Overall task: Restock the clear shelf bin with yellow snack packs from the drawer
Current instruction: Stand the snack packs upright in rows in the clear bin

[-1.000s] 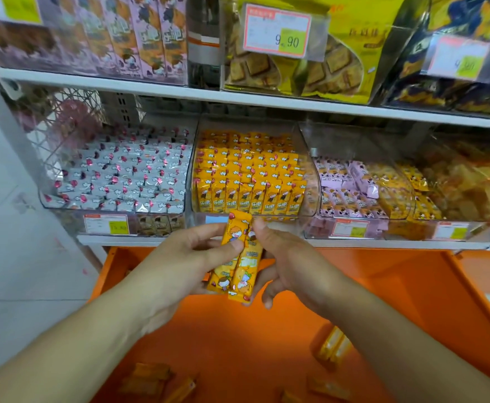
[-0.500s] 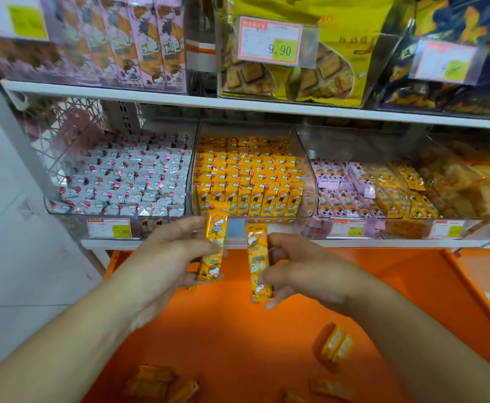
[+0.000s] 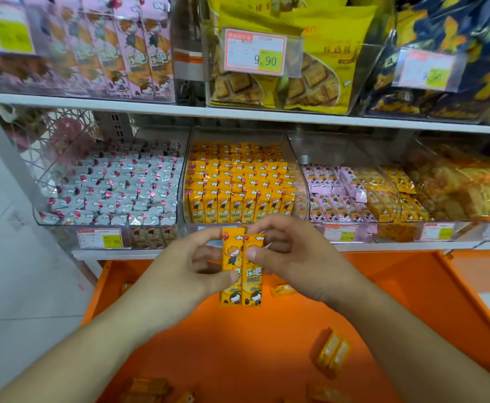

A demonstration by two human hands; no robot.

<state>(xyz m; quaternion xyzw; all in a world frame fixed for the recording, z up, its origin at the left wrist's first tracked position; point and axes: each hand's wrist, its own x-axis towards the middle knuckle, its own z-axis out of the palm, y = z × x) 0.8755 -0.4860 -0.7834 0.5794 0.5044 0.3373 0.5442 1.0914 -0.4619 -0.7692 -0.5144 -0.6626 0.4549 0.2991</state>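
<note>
over the orange drawer (image 3: 397, 286) the left hand (image 3: 180, 274) and right hand (image 3: 293, 257) pinch two upright yellow snack packs (image 3: 242, 266) side by side, long axes vertical, the clear shelf bin (image 3: 299, 181) just beyond and above.

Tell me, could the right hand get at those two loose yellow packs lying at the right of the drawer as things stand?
Probably not yet: the right hand is pinching one of the two upright packs. The way to the loose packs on the open orange drawer floor looks unobstructed.
</note>
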